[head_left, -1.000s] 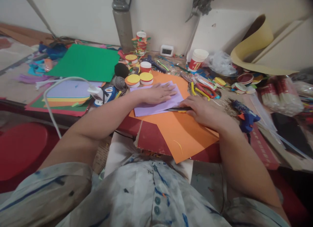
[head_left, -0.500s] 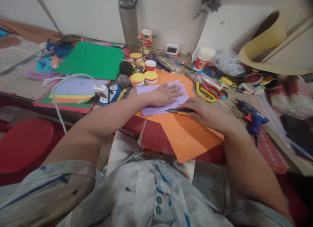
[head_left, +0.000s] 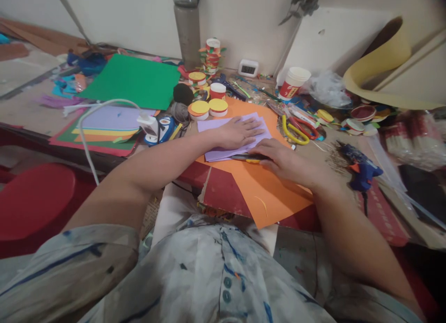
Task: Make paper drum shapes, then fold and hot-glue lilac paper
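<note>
My left hand point(head_left: 239, 132) lies flat with fingers spread on a folded or stacked sheet of purple paper point(head_left: 211, 128). The purple paper rests on larger orange paper point(head_left: 275, 197), which hangs over the table's front edge. At the lower edge of the purple paper, my right hand point(head_left: 278, 158) is closed round a slim black-and-yellow utility knife point(head_left: 245, 157). The knife lies low along that edge and points left; its blade is hard to make out.
Yellow-topped paper rolls point(head_left: 218, 107) stand behind the paper. Yellow-handled scissors point(head_left: 294, 132) and a blue glue gun point(head_left: 364, 172) lie to the right. Green paper point(head_left: 135, 81), a white cable point(head_left: 83, 142) and a plug are at the left. A red stool point(head_left: 35, 197) stands below.
My right hand and the knife have slid a little left along the purple paper's lower edge. My left hand stays pressed on the paper. The whole view has shifted slightly.
</note>
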The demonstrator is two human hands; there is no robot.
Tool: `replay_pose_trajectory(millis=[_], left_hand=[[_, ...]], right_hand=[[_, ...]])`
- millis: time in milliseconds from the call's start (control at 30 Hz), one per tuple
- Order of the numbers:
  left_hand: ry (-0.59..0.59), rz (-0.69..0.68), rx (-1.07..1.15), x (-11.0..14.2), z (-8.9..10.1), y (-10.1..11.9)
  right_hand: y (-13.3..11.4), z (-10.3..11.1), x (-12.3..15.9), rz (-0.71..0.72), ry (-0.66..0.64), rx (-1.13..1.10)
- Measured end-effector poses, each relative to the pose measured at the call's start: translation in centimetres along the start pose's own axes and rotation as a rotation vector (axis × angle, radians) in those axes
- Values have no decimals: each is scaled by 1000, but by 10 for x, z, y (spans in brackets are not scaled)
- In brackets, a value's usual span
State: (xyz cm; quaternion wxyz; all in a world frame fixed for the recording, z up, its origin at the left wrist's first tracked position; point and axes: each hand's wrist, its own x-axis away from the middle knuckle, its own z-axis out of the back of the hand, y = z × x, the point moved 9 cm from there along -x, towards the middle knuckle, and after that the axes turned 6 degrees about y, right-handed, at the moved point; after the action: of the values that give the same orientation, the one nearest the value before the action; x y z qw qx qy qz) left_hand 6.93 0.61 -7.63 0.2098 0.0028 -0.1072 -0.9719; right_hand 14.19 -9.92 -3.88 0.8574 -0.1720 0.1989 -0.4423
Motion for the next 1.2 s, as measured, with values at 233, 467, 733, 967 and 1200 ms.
replay_pose_trajectory(millis=[233,467,733,967,1200], left_hand=[[15,-8,3,-2,-1,-2],[17,-4,39,-2,0,-2],[49,-36,33,-2,0,-3],[27,-43,23,-2,1,-2],[-15,-20,-16,-4,-2,-2]], right_hand=[[-9,-4,-3,-7,-6,0],[-18,-10,-10,-10,-20,-55],[-25,-13,-14,-5,-21,-83],[-34,-18,-19,31,-23,-82],[-39,-25,-22,49,-45,-90]])
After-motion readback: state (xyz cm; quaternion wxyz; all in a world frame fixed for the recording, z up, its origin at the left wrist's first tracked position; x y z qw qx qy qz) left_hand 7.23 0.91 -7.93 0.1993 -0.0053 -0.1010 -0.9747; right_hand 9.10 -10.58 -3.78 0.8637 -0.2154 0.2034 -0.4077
